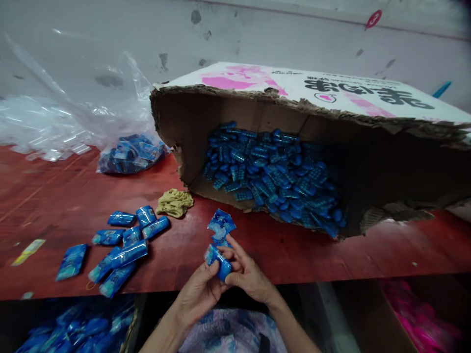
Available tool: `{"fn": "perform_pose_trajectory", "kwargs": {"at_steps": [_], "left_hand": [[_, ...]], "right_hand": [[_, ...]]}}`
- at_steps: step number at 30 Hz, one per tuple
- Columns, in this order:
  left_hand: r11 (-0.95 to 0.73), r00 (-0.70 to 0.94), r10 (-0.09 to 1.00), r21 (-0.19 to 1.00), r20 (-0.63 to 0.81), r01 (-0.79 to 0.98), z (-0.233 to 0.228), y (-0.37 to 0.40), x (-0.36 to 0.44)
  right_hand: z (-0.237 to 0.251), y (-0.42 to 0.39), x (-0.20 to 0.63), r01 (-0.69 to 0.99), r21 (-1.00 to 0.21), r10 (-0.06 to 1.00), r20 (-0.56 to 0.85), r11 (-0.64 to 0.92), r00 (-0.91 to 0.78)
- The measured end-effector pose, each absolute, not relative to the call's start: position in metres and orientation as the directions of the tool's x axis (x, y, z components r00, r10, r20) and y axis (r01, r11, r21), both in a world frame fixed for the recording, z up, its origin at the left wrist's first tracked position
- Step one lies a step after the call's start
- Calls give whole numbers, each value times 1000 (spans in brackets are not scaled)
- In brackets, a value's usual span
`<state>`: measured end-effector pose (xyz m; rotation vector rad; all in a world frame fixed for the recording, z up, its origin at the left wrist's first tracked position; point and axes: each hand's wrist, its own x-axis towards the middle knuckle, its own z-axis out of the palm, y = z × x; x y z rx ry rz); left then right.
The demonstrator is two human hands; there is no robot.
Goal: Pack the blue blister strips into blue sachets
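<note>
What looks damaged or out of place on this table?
The cardboard box lies on its side with torn, ragged edges, and blue packets spill toward its opening. A crumpled yellow cloth lies beside it.

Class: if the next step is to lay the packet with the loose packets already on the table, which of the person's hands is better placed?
Probably the left hand: both hands grip the blue packet, but the loose packets lie on its side.

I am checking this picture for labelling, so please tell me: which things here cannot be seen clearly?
Head view only:
- Blue packet: partly covered by the left hand and right hand.
- Cardboard box: cut by the right edge; its right inside is too dark.
- Packet print: too small.
</note>
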<state>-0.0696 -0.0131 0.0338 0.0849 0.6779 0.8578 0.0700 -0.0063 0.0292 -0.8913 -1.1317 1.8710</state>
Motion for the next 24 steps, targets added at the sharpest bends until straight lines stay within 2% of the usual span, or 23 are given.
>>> {"fn": "perform_pose_trajectory", "kwargs": {"at_steps": [3,6,9,11,12,15,17,21,22,24], "left_hand": [[605,367,766,400,-528,-688,36,-5,-83],[409,78,807,459,-585,-789,38,10,-114],[134,-192,832,523,-521,-842,39,23,-148],[92,-250,812,537,-528,-838,37,24,-160],[130,-234,793,531,-563,-837,35,22,-160],[396,-67,711,478,-700,-784,27,12,-140],[533,-13,690,521,-724,-667,21,6,-118],[466,-174,785,752,-594,-467,16,9,-86],[451,-203,797,784,-569,-427,16,12,-83],[478,-159,815,801,-557,-361,17,18,-79]], "right_hand": [[27,-3,70,-64,-976,894,-163,-208,-417],[25,8,72,295,-955,974,-34,35,-225],[19,20,69,650,-749,992,79,127,-103],[13,24,64,806,-581,993,100,111,-64],[10,25,60,858,-506,994,101,92,-47],[0,23,49,933,-357,994,107,52,-14],[-4,23,46,944,-325,992,126,63,-23],[1,27,52,911,-374,978,177,171,-111],[5,28,54,897,-393,972,192,203,-136],[14,27,56,868,-426,960,220,254,-173]]}}
